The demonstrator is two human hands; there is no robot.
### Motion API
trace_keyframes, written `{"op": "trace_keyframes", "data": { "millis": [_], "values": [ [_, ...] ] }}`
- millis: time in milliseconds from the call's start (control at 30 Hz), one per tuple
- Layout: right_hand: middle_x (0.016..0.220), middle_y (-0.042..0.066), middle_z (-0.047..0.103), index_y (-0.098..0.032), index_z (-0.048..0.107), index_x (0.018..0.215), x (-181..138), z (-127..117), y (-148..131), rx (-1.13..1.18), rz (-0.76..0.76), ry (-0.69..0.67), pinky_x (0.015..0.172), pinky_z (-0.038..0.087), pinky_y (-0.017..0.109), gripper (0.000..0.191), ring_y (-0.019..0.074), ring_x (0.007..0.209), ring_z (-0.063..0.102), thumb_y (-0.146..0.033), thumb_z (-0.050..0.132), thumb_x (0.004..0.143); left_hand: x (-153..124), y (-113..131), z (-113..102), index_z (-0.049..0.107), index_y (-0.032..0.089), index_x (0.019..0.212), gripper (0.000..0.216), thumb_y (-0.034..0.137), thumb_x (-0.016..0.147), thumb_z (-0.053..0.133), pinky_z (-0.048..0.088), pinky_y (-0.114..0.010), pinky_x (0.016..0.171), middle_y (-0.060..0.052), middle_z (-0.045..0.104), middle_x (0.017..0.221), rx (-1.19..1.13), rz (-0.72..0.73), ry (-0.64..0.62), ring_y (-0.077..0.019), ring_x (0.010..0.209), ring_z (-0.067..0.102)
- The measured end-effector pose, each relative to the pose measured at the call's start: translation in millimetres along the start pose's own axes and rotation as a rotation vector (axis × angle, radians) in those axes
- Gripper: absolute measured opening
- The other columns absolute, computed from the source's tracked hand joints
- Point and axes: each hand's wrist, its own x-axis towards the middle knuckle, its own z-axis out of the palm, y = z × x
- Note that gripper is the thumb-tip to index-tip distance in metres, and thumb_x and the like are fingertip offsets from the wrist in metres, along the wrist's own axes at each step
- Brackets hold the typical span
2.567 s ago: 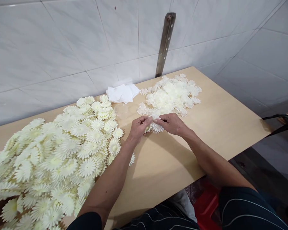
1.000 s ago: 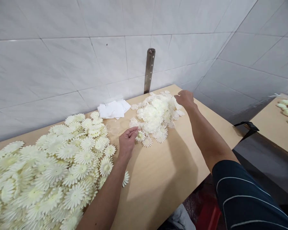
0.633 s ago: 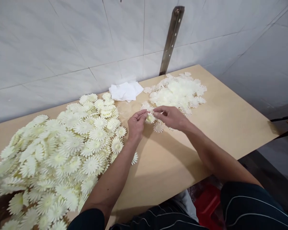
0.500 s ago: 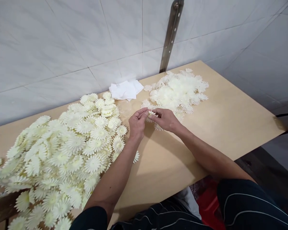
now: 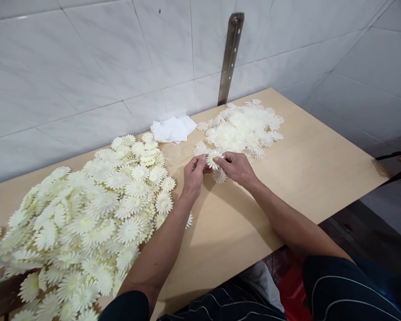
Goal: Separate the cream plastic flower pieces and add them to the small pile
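While the two hands are up close together over the table, there's one white flower (image 5: 214, 159) with a yellowish middle sitting between them, tipped so its face shows to the camera. The right hand (image 5: 235, 168) has it in a pinch, thumb pressed onto the flower's middle and the other fingers curled in. The left hand (image 5: 194, 174) is right at the flower's left edge, thumb and fingers drawn in close, but honestly I can't tell if they've got a grip on it or on something behind it. Just below that is a loose flower (image 5: 219, 176), and right behind the hands there's a small pile (image 5: 243, 129) of thin, pale flowers. Over on the left is a way bigger heap (image 5: 120, 200) of similar flowers with yellower middles, spread across that end of the table (image 5: 321, 165). Some white paper (image 5: 173, 129) lies between the two lots, near the wall. Behind it all you've got a grey tiled wall (image 5: 96, 58) with a metal strip (image 5: 230, 58) full of holes, leaning slightly.
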Motion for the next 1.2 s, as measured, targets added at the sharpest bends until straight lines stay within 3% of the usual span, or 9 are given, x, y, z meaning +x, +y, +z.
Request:
{"op": "trace_keyframes", "data": {
  "millis": [200,267,400,600,733,1000,1133,1200],
  "values": [
    [0.055,-0.002,0.052,-0.023,0.056,0.064,1,0,1,0.116,0.009,-0.092,0.050,0.033,0.028,0.073,0.0138,0.055,0.045,-0.093,0.075,0.074,0,4,-1,0.076,0.018,0.102,0.057,0.053,0.065,0.101,0.052,-0.027,0.060,0.003,0.069,0.074,0.019,-0.122,-0.046,-0.0111,0.058,0.060],
    [0.053,-0.002,0.053,-0.023,0.056,0.064,1,-2,1,0.155,0.019,-0.131,0.048,0.034,0.028,0.073,0.0130,0.052,0.045,-0.093,0.076,0.074,1,5,-2,0.074,0.018,0.096,0.055,0.053,0.063,0.101,0.050,-0.027,0.058,0.004,0.067,0.072,0.016,-0.140,-0.051,-0.0105,0.056,0.059],
    [0.051,-0.004,0.052,-0.023,0.059,0.066,2,-8,-3,0.226,0.028,-0.224,0.047,0.036,0.028,0.069,0.0119,0.047,0.045,-0.088,0.081,0.073,1,7,-4,0.067,0.020,0.084,0.054,0.056,0.063,0.101,0.049,-0.026,0.057,0.005,0.062,0.066,0.023,-0.138,-0.071,-0.0110,0.056,0.060],
    [0.052,-0.004,0.054,-0.021,0.068,0.072,2,-27,-4,0.200,0.000,-0.306,0.048,0.036,0.027,0.057,0.0124,0.049,0.046,-0.075,0.087,0.074,3,5,-3,0.062,0.020,0.085,0.053,0.056,0.069,0.098,0.052,-0.025,0.059,0.004,0.065,0.071,0.010,-0.081,0.008,-0.0115,0.061,0.063],
    [0.051,-0.003,0.053,-0.022,0.066,0.071,4,-43,2,0.155,-0.009,-0.224,0.051,0.037,0.029,0.057,0.0126,0.049,0.047,-0.076,0.081,0.083,5,3,-3,0.059,0.022,0.087,0.052,0.056,0.074,0.095,0.051,-0.024,0.057,0.005,0.062,0.072,0.027,-0.065,0.059,-0.0123,0.062,0.066],
    [0.059,-0.003,0.047,-0.022,0.058,0.064,9,-62,16,0.233,0.014,-0.035,0.048,0.039,0.027,0.066,0.0106,0.051,0.046,-0.080,0.087,0.075,3,4,-6,0.060,0.021,0.091,0.060,0.060,0.066,0.099,0.040,-0.021,0.047,0.007,0.057,0.062,0.013,-0.060,0.042,-0.0110,0.052,0.061],
    [0.060,-0.001,0.054,-0.021,0.068,0.077,19,-62,17,0.134,0.059,-0.012,0.046,0.037,0.027,0.050,0.0122,0.050,0.049,-0.068,0.084,0.085,1,8,-5,0.062,0.020,0.089,0.060,0.056,0.062,0.102,0.040,-0.021,0.048,0.006,0.058,0.063,-0.028,-0.137,0.025,-0.0110,0.053,0.062],
    [0.070,0.003,0.065,-0.019,0.075,0.092,29,-61,16,0.041,0.071,0.049,0.049,0.042,0.028,0.041,0.0149,0.053,0.055,-0.059,0.082,0.088,1,10,-4,0.062,0.020,0.087,0.060,0.054,0.061,0.103,0.040,-0.020,0.049,0.006,0.059,0.064,-0.049,-0.177,0.019,-0.0107,0.055,0.063]
  ]
}}
